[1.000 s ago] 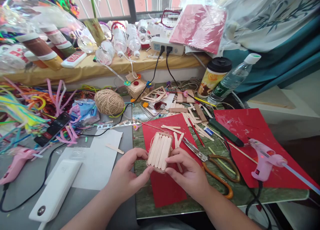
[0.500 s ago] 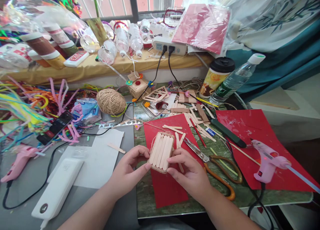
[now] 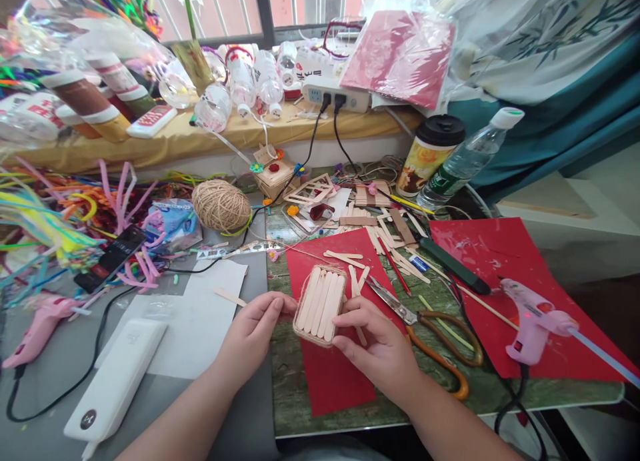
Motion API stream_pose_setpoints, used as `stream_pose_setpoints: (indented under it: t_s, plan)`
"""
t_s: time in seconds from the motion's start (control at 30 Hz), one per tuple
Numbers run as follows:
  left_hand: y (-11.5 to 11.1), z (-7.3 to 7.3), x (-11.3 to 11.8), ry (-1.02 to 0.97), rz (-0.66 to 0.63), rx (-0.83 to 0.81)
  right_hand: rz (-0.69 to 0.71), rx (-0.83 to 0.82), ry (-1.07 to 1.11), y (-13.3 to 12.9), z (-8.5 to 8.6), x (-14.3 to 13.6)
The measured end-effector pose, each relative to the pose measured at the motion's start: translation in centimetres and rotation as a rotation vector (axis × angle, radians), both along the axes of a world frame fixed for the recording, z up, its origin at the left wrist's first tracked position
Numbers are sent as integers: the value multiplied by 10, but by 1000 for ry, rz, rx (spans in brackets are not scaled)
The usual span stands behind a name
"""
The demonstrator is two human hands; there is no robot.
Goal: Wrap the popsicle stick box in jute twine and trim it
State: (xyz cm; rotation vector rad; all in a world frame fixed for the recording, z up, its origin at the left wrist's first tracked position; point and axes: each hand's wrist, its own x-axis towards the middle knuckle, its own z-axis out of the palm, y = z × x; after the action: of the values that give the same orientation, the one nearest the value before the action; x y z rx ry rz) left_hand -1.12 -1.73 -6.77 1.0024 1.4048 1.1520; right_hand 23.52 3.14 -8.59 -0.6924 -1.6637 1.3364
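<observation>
My right hand (image 3: 377, 337) grips the right edge of a small craft-stick box (image 3: 320, 304) between thumb and fingers. Pale sticks lie side by side across its top, and brown twine runs around its rim. It is held tilted above a sheet of red paper (image 3: 340, 387). At the box's left edge, my left hand (image 3: 260, 327) has thumb and forefinger pressed together; what they pinch, if anything, cannot be made out. From the ball of twine (image 3: 221, 206), a thin strand leads across the table toward the box. Loose craft sticks (image 3: 356, 281) lie just behind my right hand.
Scissors (image 3: 425, 327) with orange-brown handles lie right of my right hand. A pink glue gun (image 3: 533, 321) rests on another red sheet at the right; a second pink glue gun (image 3: 43, 324) is far left. A bottle (image 3: 467, 157) and a lidded cup (image 3: 430, 154) stand behind.
My left hand has shifted slightly left off the box's edge, its thumb now closed against the forefinger. The right hand still holds the box in nearly the same place.
</observation>
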Motion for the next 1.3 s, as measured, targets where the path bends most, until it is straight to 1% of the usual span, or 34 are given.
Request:
stream_pose_setpoints:
  t_s: [0.13,0.2,0.3,0.37,0.47,0.53,0.6,0.67,0.83,1.1,1.23,1.3]
  plan:
    - [7,1,-6,11,-36,-78,-4,-4,-23,0,0,0]
    - [8,4,-8,14,-55,-66,-11,-3,-25,0,-1,0]
    - [2,11,-7,15,-80,-18,-6,-7,-8,0,-2,0]
    - [-5,18,-1,115,-128,26,-1,-10,10,0,-3,0]
    - [-12,27,12,387,-219,97,1,-9,27,0,-4,0]
    - [-13,31,21,535,-247,125,-2,-5,20,0,-3,0]
    - [-11,33,29,613,-251,127,-8,-2,10,0,-3,0]
    - [-9,34,33,644,-252,124,-11,-3,10,1,-2,0]
    - [-9,33,32,675,-283,139,-1,-6,45,1,-4,-1]
    - [-9,26,26,631,-282,154,-3,-46,53,0,-5,-3]
    - [-11,25,20,546,-301,124,2,-43,50,1,-5,-2]
    - [-11,23,15,433,-331,94,1,-35,53,1,-5,-2]
